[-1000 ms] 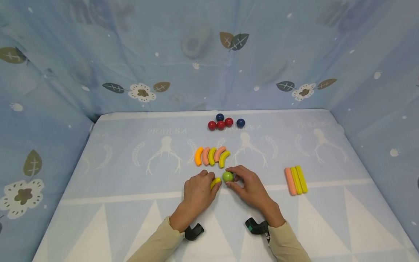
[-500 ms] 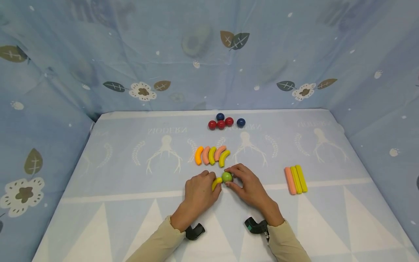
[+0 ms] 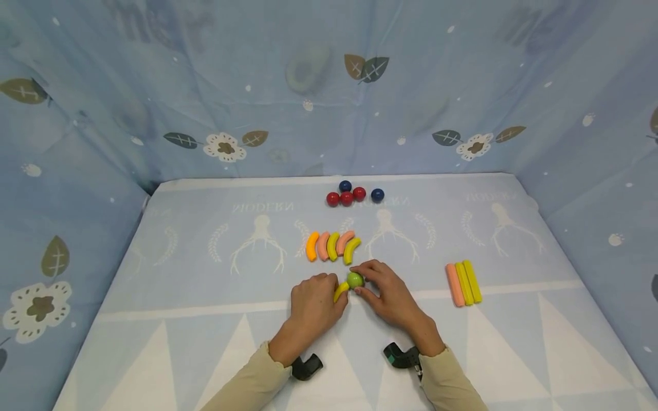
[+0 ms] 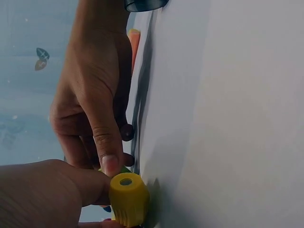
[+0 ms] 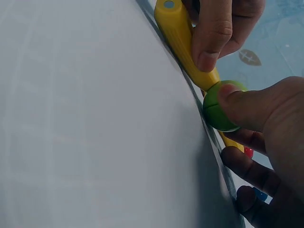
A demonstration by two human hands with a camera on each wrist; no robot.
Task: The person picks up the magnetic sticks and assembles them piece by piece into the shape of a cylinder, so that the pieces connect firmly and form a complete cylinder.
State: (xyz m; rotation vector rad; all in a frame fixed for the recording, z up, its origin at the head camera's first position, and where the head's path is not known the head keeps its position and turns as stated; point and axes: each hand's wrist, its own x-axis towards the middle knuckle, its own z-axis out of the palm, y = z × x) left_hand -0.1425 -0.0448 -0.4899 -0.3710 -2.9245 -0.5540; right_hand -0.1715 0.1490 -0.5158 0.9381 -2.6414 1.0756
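My left hand (image 3: 315, 299) pinches a yellow curved rod (image 3: 340, 291) between thumb and fingers. In the right wrist view, this rod (image 5: 176, 35) has a hole in one end. A green ball (image 3: 354, 279) is pinched by my right hand (image 3: 385, 292), thumb on the near side. The ball (image 5: 217, 114) meets the rod's other end in the right wrist view; whether the rod sits inside it cannot be told. From the left wrist, the rod (image 4: 129, 202) shows end-on and mostly hides the ball. Both hands are low over the table's middle.
Behind the hands lies a row of curved rods, orange (image 3: 312, 246), pink (image 3: 323, 246) and yellow (image 3: 352, 251) among them. Red balls (image 3: 346, 198) and blue balls (image 3: 377, 195) sit at the back. To the right are straight rods, pink (image 3: 454, 285) and yellow (image 3: 472, 281).
The right hand has brought the green ball slightly left, against the yellow curved rod's end; a small gap showed between them one second ago. The left hand has shifted only slightly.
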